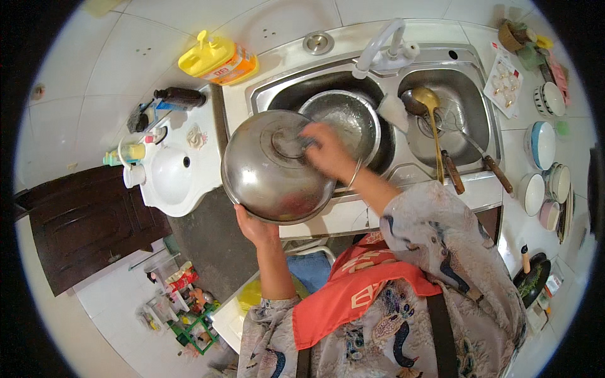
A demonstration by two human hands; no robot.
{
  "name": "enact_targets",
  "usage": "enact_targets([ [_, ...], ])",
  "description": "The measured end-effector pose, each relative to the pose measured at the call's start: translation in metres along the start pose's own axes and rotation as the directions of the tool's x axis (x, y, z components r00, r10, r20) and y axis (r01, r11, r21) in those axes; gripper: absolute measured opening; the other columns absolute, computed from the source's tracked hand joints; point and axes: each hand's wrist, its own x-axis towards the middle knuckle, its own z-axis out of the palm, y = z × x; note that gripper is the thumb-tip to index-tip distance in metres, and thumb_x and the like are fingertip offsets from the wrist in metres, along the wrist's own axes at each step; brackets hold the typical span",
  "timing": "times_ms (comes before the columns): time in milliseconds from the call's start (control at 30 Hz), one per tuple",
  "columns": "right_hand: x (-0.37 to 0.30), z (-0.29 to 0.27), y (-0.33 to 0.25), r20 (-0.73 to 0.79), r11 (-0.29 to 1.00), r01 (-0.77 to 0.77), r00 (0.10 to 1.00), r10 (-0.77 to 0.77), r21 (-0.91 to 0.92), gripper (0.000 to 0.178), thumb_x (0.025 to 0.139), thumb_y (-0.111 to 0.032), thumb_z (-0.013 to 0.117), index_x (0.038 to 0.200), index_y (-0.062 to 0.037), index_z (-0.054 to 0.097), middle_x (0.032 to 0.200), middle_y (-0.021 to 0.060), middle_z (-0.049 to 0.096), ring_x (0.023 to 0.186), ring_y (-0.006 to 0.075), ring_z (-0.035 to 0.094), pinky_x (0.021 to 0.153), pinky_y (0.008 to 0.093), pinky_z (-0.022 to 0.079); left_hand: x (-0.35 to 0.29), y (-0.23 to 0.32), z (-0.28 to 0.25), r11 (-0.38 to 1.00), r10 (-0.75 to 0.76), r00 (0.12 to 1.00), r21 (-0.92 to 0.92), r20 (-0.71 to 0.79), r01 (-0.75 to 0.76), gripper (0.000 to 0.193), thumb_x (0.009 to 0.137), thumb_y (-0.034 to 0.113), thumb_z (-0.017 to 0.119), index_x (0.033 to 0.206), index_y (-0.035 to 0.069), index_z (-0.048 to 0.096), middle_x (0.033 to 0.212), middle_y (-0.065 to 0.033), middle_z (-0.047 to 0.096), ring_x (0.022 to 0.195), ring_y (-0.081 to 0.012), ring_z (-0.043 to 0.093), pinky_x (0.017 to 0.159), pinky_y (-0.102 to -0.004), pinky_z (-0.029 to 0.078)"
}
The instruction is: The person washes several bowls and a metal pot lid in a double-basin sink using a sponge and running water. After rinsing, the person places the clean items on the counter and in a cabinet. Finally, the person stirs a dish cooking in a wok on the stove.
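Observation:
A large round steel basin (pixel 252 167) is tipped with its domed underside facing up, over the left part of the sink. My left hand (pixel 257 230) grips its lower rim from beneath. My right hand (pixel 329 151) presses on the raised ring at the basin's base. Its fingers are curled and slightly blurred around a small greyish thing, perhaps a scourer, that I cannot make out. A second steel basin (pixel 362 126) with water in it sits in the left sink bowl, partly hidden behind the first.
A white faucet (pixel 387 50) arches over the sink. Ladles, including a brass-coloured one (pixel 435 126), lean in the right sink bowl (pixel 472 116). Bowls (pixel 540 145) line the right counter. A yellow detergent jug (pixel 217 60) stands behind, and a white washbasin (pixel 173 170) is at left.

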Motion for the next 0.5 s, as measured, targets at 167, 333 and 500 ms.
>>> enact_targets([
  [167,-0.036,-0.009,-0.011,0.031,0.971,0.228,0.974,-0.227,-0.067,0.043,0.065,-0.007,0.058,0.108,-0.0060,0.057,0.116,0.0160,0.050,0.111,0.0356,0.043,0.098,0.0449,0.033,0.008,-0.001,-0.024,0.998,0.053,0.996,0.041,0.066,-0.056,0.045,0.095,0.032,0.028,0.125,0.000,0.039,0.128,-0.0153,0.041,0.115,-0.0307,0.043,0.096,-0.0449,0.035],
  [333,-0.006,0.030,-0.091,0.178,0.938,0.337,0.921,-0.345,0.079,0.046,0.069,-0.009,0.060,0.114,-0.0105,0.056,0.126,0.0120,0.045,0.119,0.0329,0.037,0.102,0.0448,0.029,0.012,0.007,-0.003,0.985,0.125,0.992,0.117,0.003,-0.124,0.033,0.094,0.022,0.032,0.115,-0.003,0.043,0.115,-0.0151,0.048,0.105,-0.0281,0.050,0.089,-0.0425,0.043],
  [500,0.108,0.054,0.027,0.016,0.999,0.011,1.000,-0.010,-0.042,0.034,0.073,-0.021,0.059,0.102,-0.0052,0.062,0.102,0.0159,0.061,0.099,0.0305,0.055,0.091,0.0373,0.041,0.012,0.004,-0.007,0.977,0.155,0.988,0.148,0.013,-0.155,0.030,0.094,0.018,0.033,0.115,-0.001,0.043,0.114,-0.0151,0.048,0.104,-0.0269,0.050,0.088,-0.0413,0.043],
])
